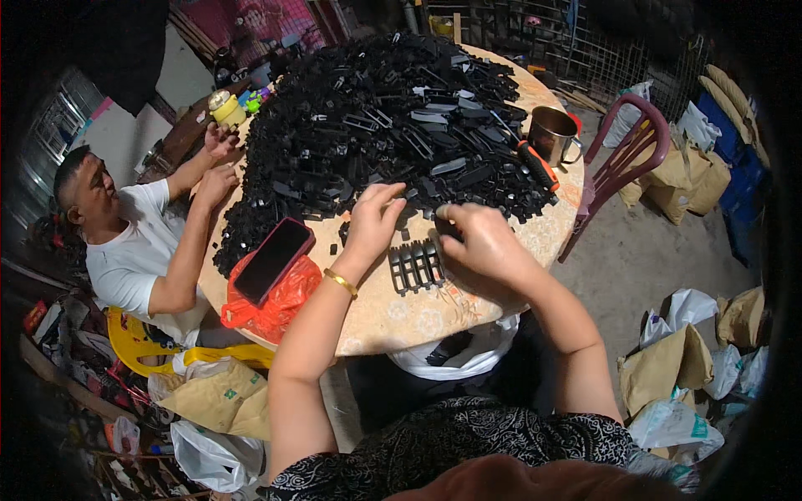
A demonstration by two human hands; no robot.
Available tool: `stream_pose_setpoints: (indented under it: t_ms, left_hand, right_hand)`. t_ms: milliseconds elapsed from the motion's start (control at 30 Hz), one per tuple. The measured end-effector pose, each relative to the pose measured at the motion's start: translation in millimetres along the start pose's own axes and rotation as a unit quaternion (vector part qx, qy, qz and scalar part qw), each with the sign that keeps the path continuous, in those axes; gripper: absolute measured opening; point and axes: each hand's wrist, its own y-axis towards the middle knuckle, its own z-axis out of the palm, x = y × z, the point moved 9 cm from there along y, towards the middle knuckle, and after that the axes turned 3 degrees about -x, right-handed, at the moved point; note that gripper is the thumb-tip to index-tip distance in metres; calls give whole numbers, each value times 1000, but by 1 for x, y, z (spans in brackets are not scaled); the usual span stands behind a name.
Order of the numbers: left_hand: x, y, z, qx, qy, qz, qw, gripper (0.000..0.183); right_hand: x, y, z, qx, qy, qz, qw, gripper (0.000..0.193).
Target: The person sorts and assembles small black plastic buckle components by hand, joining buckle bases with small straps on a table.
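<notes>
Between our left hand point(371, 220), fingers parted, and right hand point(484, 239), whose grasp we cannot tell, black parts point(416, 254) sit lined up, likely for easy reach.

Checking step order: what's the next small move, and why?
Probably reach the right hand to one loose piece at the near edge of the black parts pile: its fingertips are close to that edge, and the row of black parts lies just beside that hand.
</notes>
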Motion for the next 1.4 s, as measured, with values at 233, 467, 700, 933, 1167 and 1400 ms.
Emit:
stream_pose_setpoints:
  t_ms: [233,467,700,933,1167,1400]
  left_hand:
    - [-23,1,22,3,268,196,943,23]
    - [-11,6,13,-24,373,166,913,14]
    - [-9,15,-6,-87,431,127,889,14]
    - [-9,51,26,-29,419,161,893,22]
    - [5,52,23,-36,432,74,898,25]
    - [-27,40,-2,-63,282,119,950,25]
  right_hand:
    - [0,-21,31,47,-14,-6,999,17]
    - [-30,-2,17,12,-56,-16,998,13]
    - [-35,8,47,130,-169,-38,976,9]
    - [-28,25,57,166,-182,-79,966,13]
    - [-26,35,35,71,-50,-79,993,15]
    - [-53,81,30,-48,223,47,973,22]
